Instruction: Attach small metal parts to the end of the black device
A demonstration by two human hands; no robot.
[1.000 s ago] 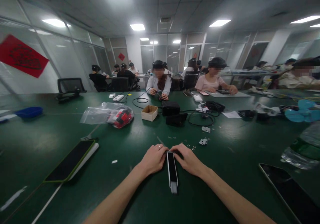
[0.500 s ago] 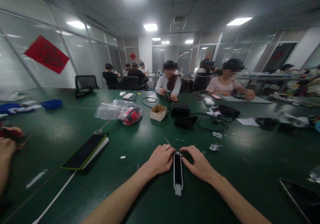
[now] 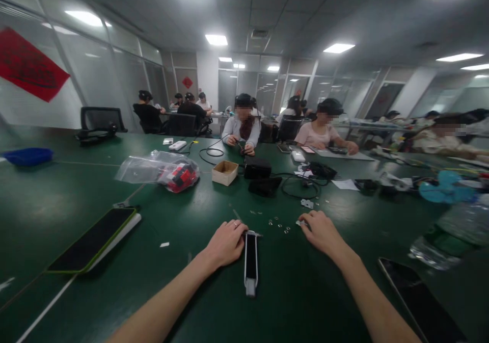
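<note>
A narrow white-framed device [image 3: 251,256] with a black face and a grey end piece lies on the green table [image 3: 290,292]. My left hand [image 3: 226,243] is closed at its upper left edge, its thumb along the side; the exact fingertip contact is partly hidden. A little metal part sticks out at the device's top end. Off to the right, my right hand [image 3: 321,235] pinches a small metal plate [image 3: 300,222] at the tabletop, mostly covered by the fingers. A similar flat metal plate [image 3: 307,204] lies just beyond it. Several tiny rings [image 3: 280,226] are scattered between my hands.
To the left lies a phone in a green case [image 3: 95,241]; a dark phone [image 3: 416,297] is at right, near a clear plastic bottle [image 3: 439,248]. Farther back are a plastic bag [image 3: 160,169], a small open box [image 3: 224,174], black cases and cables. Co-workers sit across the table.
My right hand has left the device's side and moved right onto a metal plate. My left hand stays by the device. The view has swung to the right.
</note>
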